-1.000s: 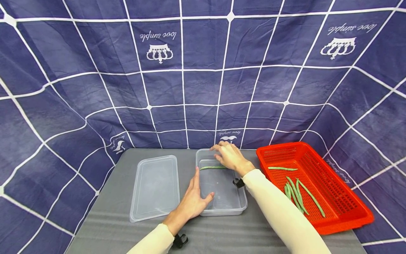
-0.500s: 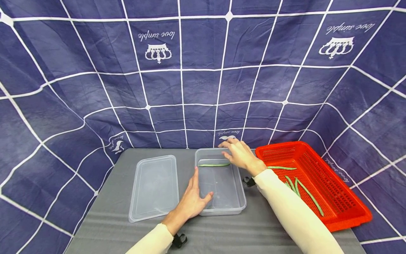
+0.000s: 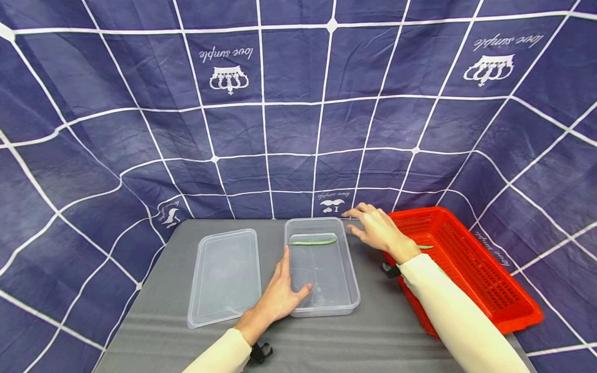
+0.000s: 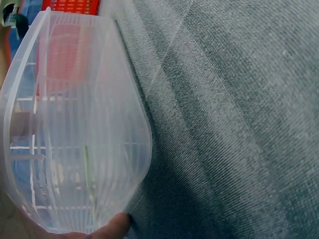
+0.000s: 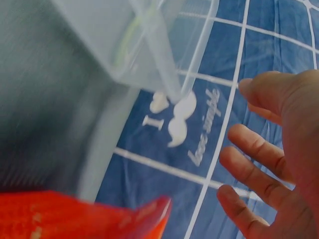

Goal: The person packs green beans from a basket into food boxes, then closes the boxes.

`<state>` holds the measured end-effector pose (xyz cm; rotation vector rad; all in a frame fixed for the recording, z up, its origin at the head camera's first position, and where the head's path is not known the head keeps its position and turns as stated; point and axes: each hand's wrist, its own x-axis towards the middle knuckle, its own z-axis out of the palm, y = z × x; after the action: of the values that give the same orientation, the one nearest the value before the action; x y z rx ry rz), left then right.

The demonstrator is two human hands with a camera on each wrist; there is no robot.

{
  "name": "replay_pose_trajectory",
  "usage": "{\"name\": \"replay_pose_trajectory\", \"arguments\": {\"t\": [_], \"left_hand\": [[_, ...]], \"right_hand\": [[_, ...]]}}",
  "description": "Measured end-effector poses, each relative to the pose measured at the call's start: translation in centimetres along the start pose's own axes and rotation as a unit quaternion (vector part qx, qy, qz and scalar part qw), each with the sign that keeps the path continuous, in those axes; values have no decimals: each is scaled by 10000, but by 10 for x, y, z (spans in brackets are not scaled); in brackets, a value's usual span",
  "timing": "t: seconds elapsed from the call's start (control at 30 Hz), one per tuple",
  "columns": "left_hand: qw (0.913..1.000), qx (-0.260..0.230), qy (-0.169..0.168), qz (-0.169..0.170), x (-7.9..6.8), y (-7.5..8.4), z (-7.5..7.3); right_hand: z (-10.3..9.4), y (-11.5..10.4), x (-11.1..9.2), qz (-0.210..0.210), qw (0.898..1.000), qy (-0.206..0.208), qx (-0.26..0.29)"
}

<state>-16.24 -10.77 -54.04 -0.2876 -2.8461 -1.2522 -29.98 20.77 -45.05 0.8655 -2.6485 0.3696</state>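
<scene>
A clear plastic container (image 3: 322,274) stands on the grey table with one green bean (image 3: 313,242) lying across its far end. My left hand (image 3: 280,296) rests against the container's left side, fingers straight and thumb over the near part. In the left wrist view a fingertip touches the container wall (image 4: 99,99). To the right of the container, between it and the red basket (image 3: 485,269), my right hand (image 3: 378,230) is in the air with loosely bent fingers and nothing in them. One green bean (image 3: 425,247) shows in the basket; my right arm hides others.
A flat translucent lid (image 3: 225,277) lies on the grey table (image 3: 354,347) left of the container. A blue cloth with white lines (image 3: 298,124) hangs behind and at both sides. The basket stands at the table's right side.
My right hand has moved right, from over the container's far end towards the red basket. The bean in the container has come into full view. The left hand stays at the container.
</scene>
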Motion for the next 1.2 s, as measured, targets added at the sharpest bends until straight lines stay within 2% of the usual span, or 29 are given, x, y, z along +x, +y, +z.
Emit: {"name": "replay_pose_trajectory", "arguments": {"t": [0.17,0.43,0.63,0.8,0.97,1.2], "left_hand": [[9999,42,-63,79,-2,-2,-4],[9995,49,-300,40,-2,-2,-7],[9994,66,-328,49,-2,-2,-8],[9995,23,-306,38,-1,-3,-7],[9995,59,-310,-14,1,-4,-5],[9994,47,-337,-56,0,-3,-4]], "right_hand": [[-9,17,-18,127,9999,7,42],[-30,47,-52,741,9970,-165,112],[-36,76,-77,999,9943,-347,141],[-28,101,-95,1108,9917,-557,333],[-11,129,-112,926,9918,-557,677],[4,141,-124,806,9892,-826,900]]}}
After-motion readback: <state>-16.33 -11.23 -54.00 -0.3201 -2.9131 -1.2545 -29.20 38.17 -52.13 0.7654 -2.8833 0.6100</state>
